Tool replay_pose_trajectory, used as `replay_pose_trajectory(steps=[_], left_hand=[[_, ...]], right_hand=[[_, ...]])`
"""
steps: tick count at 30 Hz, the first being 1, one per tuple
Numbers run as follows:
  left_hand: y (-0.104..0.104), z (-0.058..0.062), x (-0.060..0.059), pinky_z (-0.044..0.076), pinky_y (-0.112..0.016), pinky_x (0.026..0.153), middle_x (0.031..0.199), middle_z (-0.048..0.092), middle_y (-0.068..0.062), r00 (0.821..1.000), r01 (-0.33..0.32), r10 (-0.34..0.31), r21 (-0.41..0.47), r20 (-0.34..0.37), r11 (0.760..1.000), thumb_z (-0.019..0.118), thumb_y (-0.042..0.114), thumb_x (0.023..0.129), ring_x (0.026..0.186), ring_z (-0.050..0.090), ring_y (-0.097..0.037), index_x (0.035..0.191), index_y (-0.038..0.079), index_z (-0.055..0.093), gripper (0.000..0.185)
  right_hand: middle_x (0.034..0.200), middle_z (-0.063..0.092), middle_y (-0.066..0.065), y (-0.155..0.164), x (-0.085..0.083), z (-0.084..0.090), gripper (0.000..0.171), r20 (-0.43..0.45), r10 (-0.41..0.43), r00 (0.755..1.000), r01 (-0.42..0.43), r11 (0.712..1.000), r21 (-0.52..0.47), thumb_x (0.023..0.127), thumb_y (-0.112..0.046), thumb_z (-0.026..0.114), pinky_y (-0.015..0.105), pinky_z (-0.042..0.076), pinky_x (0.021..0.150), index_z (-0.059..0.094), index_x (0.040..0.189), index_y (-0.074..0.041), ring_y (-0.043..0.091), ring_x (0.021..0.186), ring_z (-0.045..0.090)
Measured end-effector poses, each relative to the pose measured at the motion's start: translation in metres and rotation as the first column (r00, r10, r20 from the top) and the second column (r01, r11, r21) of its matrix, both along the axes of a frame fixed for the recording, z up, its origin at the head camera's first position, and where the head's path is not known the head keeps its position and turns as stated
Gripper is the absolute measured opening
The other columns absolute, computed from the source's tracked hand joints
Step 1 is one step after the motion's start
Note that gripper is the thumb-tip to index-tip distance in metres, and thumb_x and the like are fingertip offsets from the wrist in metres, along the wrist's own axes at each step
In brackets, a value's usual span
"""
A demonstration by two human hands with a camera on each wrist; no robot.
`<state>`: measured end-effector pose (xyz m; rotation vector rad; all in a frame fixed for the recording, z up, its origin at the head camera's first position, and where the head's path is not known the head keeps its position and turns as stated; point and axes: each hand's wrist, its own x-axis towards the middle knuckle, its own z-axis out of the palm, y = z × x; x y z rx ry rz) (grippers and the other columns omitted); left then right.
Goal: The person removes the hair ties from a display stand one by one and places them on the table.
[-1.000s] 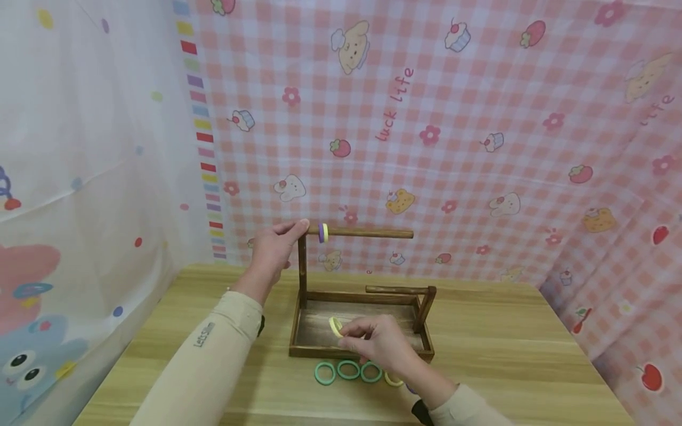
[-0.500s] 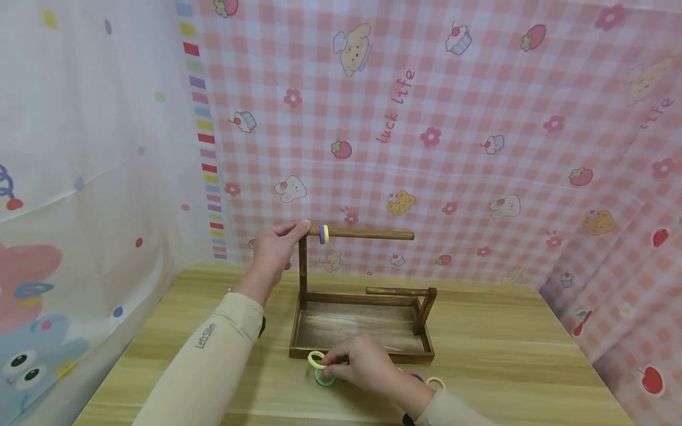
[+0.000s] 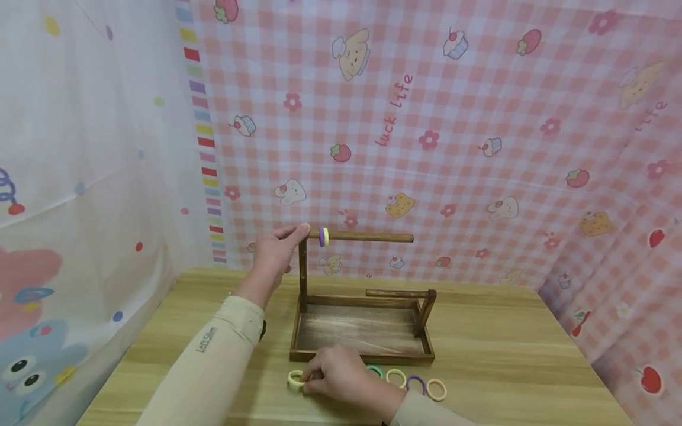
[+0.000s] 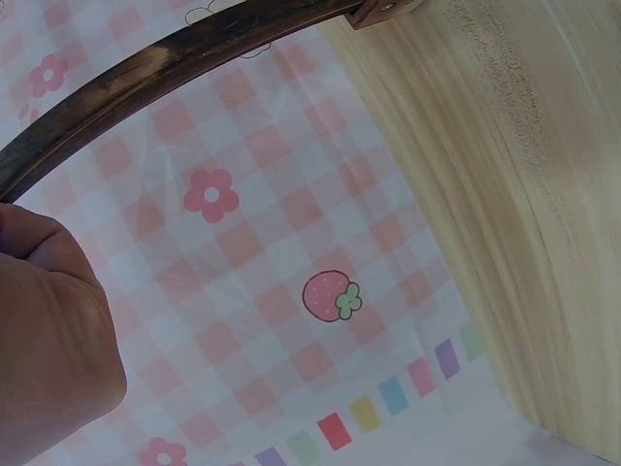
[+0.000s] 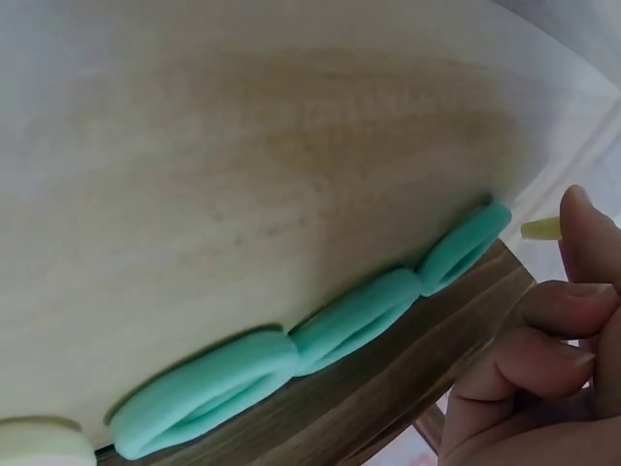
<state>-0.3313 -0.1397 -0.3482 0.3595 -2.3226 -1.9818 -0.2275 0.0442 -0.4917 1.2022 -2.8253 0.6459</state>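
Observation:
In the head view my left hand grips the top of the tall left post of a dark wooden stand. Beside it, a purple hair tie and a yellow one hang together on the upper bar. My right hand pinches another yellow hair tie at the table in front of the stand's left corner. The right wrist view shows only a bit of that tie between thumb and finger, beyond a row of green hair ties. My right hand hides most of this row from the head camera.
A purple hair tie and an orange hair tie lie at the row's right end, beside a yellow one. The stand's lower bar sits at its right. A checked pink cloth hangs behind the table.
My right hand has carried the yellow hair tie from over the tray down and left to the table's front. My left hand has stayed on the post.

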Motion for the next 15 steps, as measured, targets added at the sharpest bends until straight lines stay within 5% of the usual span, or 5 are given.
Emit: replay_pose_trajectory(steps=[9,15], left_hand=[[0.001,0.0,0.0,0.052,-0.028,0.066,0.146,0.064,0.003,1.0,-0.005,0.005,-0.007,-0.002,1.0,0.075,0.062,0.094,0.083,0.045,-0.015,0.136,0.032,0.074,0.052],[0.0,0.001,0.002,0.054,-0.033,0.073,0.149,0.062,0.001,1.0,0.001,-0.001,-0.017,-0.01,1.0,0.074,0.062,0.096,0.088,0.046,-0.016,0.139,0.03,0.072,0.054]], right_hand=[[0.09,0.078,-0.023,0.002,0.001,-0.003,0.011,-0.018,-0.088,0.996,0.089,0.992,0.087,0.084,-0.032,0.093,0.012,0.041,0.057,0.086,0.092,-0.034,-0.014,0.073,0.057],[0.074,0.069,-0.022,0.009,-0.004,-0.004,0.016,0.013,-0.112,0.994,0.112,0.994,0.018,0.082,-0.028,0.094,0.012,0.038,0.057,0.087,0.097,-0.031,-0.012,0.065,0.047]])
